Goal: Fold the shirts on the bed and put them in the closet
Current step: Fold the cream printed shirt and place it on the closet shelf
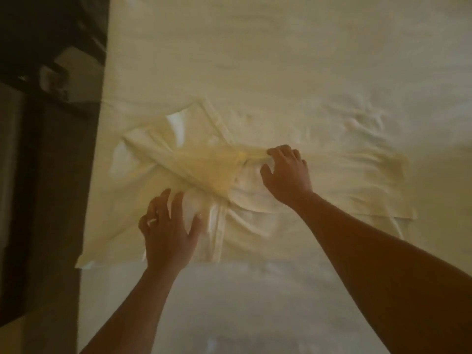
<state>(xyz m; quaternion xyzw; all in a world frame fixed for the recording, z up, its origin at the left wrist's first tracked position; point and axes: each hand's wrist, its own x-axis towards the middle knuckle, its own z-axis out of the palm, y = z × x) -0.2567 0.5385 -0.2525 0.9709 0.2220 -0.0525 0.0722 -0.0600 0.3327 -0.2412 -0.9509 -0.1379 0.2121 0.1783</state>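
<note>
A pale cream shirt [163, 159] lies crumpled and partly folded over itself on the white bed [281, 60], near the bed's left edge. My left hand [168, 226] rests on the shirt's near part with its fingers spread and fairly straight; a ring shows on one finger. My right hand [287, 172] is on the shirt's middle, with its fingers curled down into a bunched fold. The cloth is drawn taut from that fold toward the left. Another layer of the shirt [357, 185] spreads flat to the right of that hand.
The bed's left edge [98, 149] runs from top to bottom. Beyond it stand dark furniture [38, 34] and a dim floor [51, 187]. The sheet is wrinkled at the right [362, 121] and smoother toward the far side.
</note>
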